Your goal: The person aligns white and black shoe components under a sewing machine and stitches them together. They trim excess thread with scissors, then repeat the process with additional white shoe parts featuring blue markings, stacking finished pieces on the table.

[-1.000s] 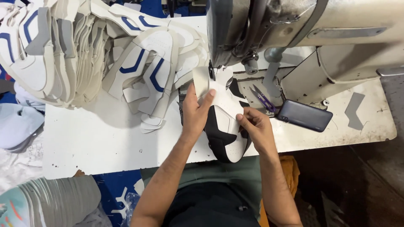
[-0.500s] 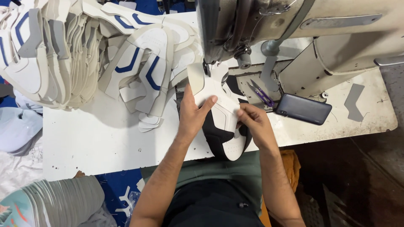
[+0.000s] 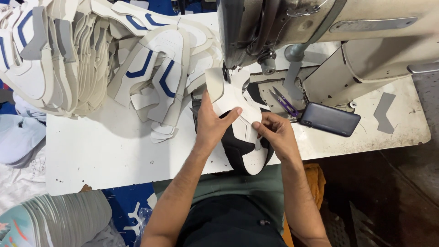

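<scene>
A white and black shoe upper [image 3: 242, 151] lies under the needle of a large cream sewing machine [image 3: 320, 27], hanging over the table's near edge. My left hand [image 3: 211, 124] grips its left side, thumb laid across a white panel. On the right, my right hand [image 3: 274, 132] pinches the upper's edge between fingers and thumb. The top of the upper curls up toward the presser foot [image 3: 227, 75].
A big heap of white and blue cut shoe panels [image 3: 91, 50] covers the white table [image 3: 114, 151] at the left. A dark phone [image 3: 330, 119] and purple thread snips [image 3: 283, 101] lie right of the needle. Stacked grey soles [image 3: 64, 219] sit low left.
Both hands have shifted the upper slightly under the needle; my left thumb now lies further across the white panel. The view has moved a little closer to the machine.
</scene>
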